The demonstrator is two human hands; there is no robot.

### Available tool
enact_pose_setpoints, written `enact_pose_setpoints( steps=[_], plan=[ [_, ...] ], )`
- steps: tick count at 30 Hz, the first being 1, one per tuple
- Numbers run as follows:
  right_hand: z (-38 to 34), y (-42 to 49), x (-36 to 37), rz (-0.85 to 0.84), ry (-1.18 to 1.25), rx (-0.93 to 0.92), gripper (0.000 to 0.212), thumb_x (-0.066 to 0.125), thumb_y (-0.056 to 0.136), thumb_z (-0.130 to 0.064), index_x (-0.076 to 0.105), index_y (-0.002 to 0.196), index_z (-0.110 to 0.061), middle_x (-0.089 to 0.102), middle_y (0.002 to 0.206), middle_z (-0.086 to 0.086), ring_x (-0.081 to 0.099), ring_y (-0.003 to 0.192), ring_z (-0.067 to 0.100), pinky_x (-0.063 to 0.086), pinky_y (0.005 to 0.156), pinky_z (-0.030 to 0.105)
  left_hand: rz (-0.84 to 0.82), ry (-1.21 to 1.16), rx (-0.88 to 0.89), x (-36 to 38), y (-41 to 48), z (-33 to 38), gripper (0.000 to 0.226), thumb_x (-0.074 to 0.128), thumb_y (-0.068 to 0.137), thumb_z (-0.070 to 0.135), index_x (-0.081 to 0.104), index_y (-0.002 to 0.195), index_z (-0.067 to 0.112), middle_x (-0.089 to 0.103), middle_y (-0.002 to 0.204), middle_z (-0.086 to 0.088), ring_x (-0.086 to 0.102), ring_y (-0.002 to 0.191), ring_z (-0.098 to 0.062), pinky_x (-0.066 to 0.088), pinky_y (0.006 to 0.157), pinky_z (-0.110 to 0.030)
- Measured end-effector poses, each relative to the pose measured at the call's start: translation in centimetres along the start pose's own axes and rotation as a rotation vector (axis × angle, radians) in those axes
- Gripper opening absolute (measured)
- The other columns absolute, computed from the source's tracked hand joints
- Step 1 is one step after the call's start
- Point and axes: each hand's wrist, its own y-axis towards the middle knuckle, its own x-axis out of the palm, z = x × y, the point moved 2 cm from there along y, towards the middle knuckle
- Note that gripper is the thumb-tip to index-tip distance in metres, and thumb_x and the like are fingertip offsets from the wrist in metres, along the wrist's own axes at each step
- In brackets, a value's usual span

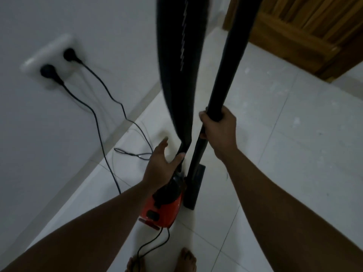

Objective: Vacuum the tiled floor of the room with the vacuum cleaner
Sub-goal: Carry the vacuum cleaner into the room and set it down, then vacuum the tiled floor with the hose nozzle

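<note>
The red vacuum cleaner body (pixel 164 208) sits on the white tiled floor (pixel 284 154) just in front of my bare feet. Its thick black hose (pixel 180 65) rises from the body to the top of the frame, blurred. My right hand (pixel 218 130) is closed around the black wand (pixel 225 71), which stands nearly upright. The wand's flat black floor head (pixel 195 188) rests on the tiles beside the red body. My left hand (pixel 163 163) is spread, with its thumb against the low end of the hose and its fingers pointing away.
A white wall socket (pixel 48 61) on the left wall holds two black plugs, and their cords (pixel 102 134) trail down across the floor. Another cord (pixel 155 242) leaves the vacuum's rear near my feet (pixel 187 260). A wooden door (pixel 306 30) stands at the upper right.
</note>
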Motion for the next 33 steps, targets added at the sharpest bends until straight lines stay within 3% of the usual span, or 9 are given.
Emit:
enact_pose_setpoints(
  steps=[2, 4, 10, 17, 20, 25, 27, 29, 33],
  plan=[
    [-2.7, -0.9, 0.1, -0.014, -0.027, -0.034, 0.018, 0.073, 0.082, -0.017, 0.062, 0.093, -0.008, 0.061, 0.075, 0.015, 0.062, 0.061, 0.025, 0.056, 0.052, 0.036, 0.068, -0.178, 0.065, -0.8, 1.2, 5.2, 0.065, 0.076, 0.073, 0.063, 0.052, 0.132, 0.05, 0.068, 0.119, 0.015, 0.058, 0.118, 0.003, 0.051, 0.1, -0.025],
    [-5.7, -1.7, 0.0, -0.035, -0.05, -0.069, 0.016, 0.073, 0.082, -0.018, 0.062, 0.09, -0.01, 0.063, 0.076, 0.013, 0.063, 0.065, 0.029, 0.058, 0.059, 0.045, 0.032, -0.308, 0.117, -2.2, 1.8, 9.9, 0.064, 0.082, 0.07, 0.053, 0.048, 0.123, 0.062, 0.072, 0.102, 0.014, 0.063, 0.107, 0.006, 0.051, 0.091, -0.013],
    [-14.1, -4.5, -1.5, -0.006, -0.081, -0.047, 0.021, 0.07, 0.085, -0.023, 0.062, 0.103, -0.015, 0.065, 0.082, 0.005, 0.065, 0.071, 0.023, 0.058, 0.068, 0.05, 0.137, -0.276, 0.277, -8.2, -3.4, 19.1, 0.034, 0.087, 0.076, 0.035, 0.067, 0.102, 0.029, 0.073, 0.091, 0.01, 0.072, 0.09, -0.008, 0.057, 0.08, -0.018],
    [-22.2, -9.0, -4.2, -0.148, -0.124, 0.173, 0.035, 0.059, 0.097, -0.035, 0.056, 0.131, -0.027, 0.065, 0.113, -0.002, 0.062, 0.093, 0.014, 0.055, 0.087, 0.042, -0.038, -0.227, 0.457, -14.7, -14.4, 29.2, 0.025, 0.077, 0.08, 0.045, 0.063, 0.093, 0.029, 0.069, 0.077, 0.003, 0.07, 0.068, -0.014, 0.055, 0.063, -0.014],
    [-24.7, -12.0, -4.3, -0.23, -0.069, 0.385, 0.029, 0.05, 0.101, -0.036, 0.047, 0.129, -0.043, 0.06, 0.104, -0.003, 0.056, 0.085, 0.012, 0.051, 0.084, 0.043, -0.029, -0.287, 0.452, -17.1, -16.9, 33.4, 0.021, 0.07, 0.084, 0.046, 0.06, 0.1, 0.037, 0.064, 0.075, 0.003, 0.066, 0.064, -0.013, 0.055, 0.056, -0.018],
    [-28.0, -17.6, -3.2, -0.132, 0.415, 0.761, 0.035, 0.039, 0.095, -0.043, 0.056, 0.11, -0.016, 0.053, 0.082, 0.009, 0.052, 0.075, 0.026, 0.046, 0.081, 0.036, -0.134, -0.382, 0.29, -19.7, -20.3, 36.6, 0.014, 0.054, 0.097, 0.051, 0.061, 0.094, 0.039, 0.064, 0.07, -0.002, 0.064, 0.058, -0.018, 0.055, 0.055, -0.024],
    [-29.2, -19.5, -2.8, -0.087, 0.584, 0.812, 0.046, 0.042, 0.095, -0.051, 0.055, 0.119, -0.015, 0.061, 0.104, 0.016, 0.059, 0.092, 0.03, 0.044, 0.097, 0.04, -0.182, -0.34, 0.258, -20.1, -22.1, 35.8, 0.027, 0.048, 0.097, 0.053, 0.062, 0.093, 0.032, 0.065, 0.067, -0.004, 0.064, 0.056, -0.018, 0.053, 0.053, -0.023],
    [-31.0, -21.5, -2.3, -0.048, 0.748, 0.822, 0.042, 0.048, 0.097, -0.042, 0.057, 0.122, -0.01, 0.063, 0.115, 0.018, 0.06, 0.106, 0.032, 0.044, 0.105, 0.044, -0.206, -0.317, 0.21, -20.9, -23.7, 34.8, 0.042, 0.047, 0.096, 0.058, 0.062, 0.096, 0.02, 0.067, 0.067, -0.006, 0.066, 0.056, -0.02, 0.053, 0.054, -0.024],
    [-31.7, -26.5, -2.6, -0.122, 0.831, 0.59, 0.023, 0.05, 0.096, -0.012, 0.057, 0.118, -0.011, 0.068, 0.095, 0.004, 0.069, 0.082, 0.011, 0.058, 0.069, 0.026, -0.241, -0.332, 0.091, -22.6, -26.1, 33.1, 0.043, 0.05, 0.088, 0.053, 0.064, 0.089, 0.013, 0.069, 0.069, -0.01, 0.067, 0.06, -0.028, 0.056, 0.056, -0.031]
  ],
)
